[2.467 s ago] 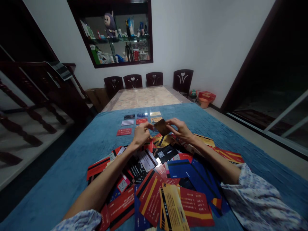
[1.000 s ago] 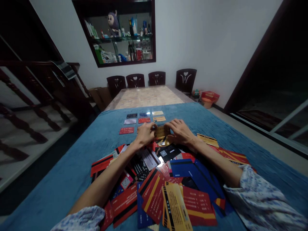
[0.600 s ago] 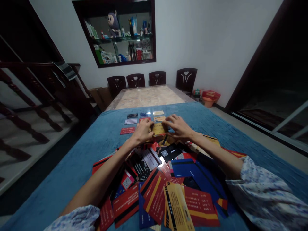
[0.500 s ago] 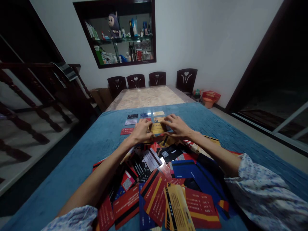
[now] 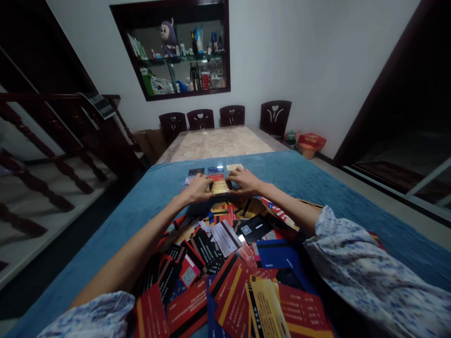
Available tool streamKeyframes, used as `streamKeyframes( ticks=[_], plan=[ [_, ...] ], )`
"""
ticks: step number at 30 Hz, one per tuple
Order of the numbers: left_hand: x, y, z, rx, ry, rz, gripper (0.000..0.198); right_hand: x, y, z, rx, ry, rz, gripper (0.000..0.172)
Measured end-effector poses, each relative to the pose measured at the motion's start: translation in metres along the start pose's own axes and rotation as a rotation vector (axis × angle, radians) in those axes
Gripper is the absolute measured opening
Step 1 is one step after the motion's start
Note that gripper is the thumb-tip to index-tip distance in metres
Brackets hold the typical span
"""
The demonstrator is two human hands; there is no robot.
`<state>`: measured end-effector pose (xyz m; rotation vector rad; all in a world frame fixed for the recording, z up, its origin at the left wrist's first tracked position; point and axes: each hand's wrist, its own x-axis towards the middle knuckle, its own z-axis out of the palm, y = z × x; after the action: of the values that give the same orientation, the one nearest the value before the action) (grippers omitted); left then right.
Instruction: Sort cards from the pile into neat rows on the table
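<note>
A gold card (image 5: pixel 221 187) is pinched by its two short sides between my hands, just above the blue cloth. My left hand (image 5: pixel 198 188) is closed on its left edge, and my right hand (image 5: pixel 244 182) grips its right edge. Beyond the fingers, cards lie in rows: a black card (image 5: pixel 196 172), a blue card (image 5: pixel 215 170) and a cream card (image 5: pixel 234 167) at the back, with a red card (image 5: pixel 216 177) closer. My hands partly cover the nearer rows. Below my wrists spreads a loose heap of overlapping cards (image 5: pixel 225 286), red, black, blue, yellow and silver.
The blue cloth (image 5: pixel 141 225) covers the near part of the table, whose marble-look top (image 5: pixel 218 142) shows farther off. Several dark chairs (image 5: pixel 199 119) stand along the far side. A railing (image 5: pixel 49 173) runs at the left, and an orange bin (image 5: pixel 308 148) stands at the right.
Both hands have shifted left with the gold card, from the right column of the rows towards the middle one. The view has turned slightly.
</note>
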<state>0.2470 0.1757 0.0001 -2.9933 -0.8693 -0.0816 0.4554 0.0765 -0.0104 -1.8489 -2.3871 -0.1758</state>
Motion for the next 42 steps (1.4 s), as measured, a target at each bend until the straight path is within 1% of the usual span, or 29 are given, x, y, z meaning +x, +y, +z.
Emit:
streamKeyframes(
  ticks=[6,11,17,24,31,34,37,42],
  plan=[
    [0.003,-0.007,0.002,0.045,-0.069,-0.035,0.040,0.018,-0.005,0.005,-0.012,-0.064,0.027,0.034],
    [0.004,-0.004,0.004,0.092,-0.149,-0.060,0.032,0.027,-0.009,0.012,-0.023,-0.100,0.041,0.034],
    [0.006,-0.001,0.006,0.094,-0.190,-0.081,0.023,0.032,-0.009,0.020,-0.017,-0.135,0.046,0.039],
    [0.008,-0.006,0.011,0.084,-0.214,-0.083,0.016,0.032,-0.011,0.023,0.015,-0.145,0.063,0.036],
    [0.012,-0.010,0.015,0.125,-0.233,-0.117,0.017,0.030,-0.019,0.027,0.042,-0.103,0.098,0.029],
    [0.013,-0.011,0.017,0.124,-0.223,-0.120,0.022,0.029,-0.020,0.028,0.050,-0.089,0.116,0.028],
    [0.015,-0.010,0.016,0.125,-0.229,-0.134,0.026,0.028,-0.021,0.026,0.055,-0.093,0.115,0.030],
    [0.014,-0.006,0.011,0.122,-0.239,-0.131,0.021,0.026,-0.020,0.020,0.041,-0.114,0.088,0.029]
  ],
)
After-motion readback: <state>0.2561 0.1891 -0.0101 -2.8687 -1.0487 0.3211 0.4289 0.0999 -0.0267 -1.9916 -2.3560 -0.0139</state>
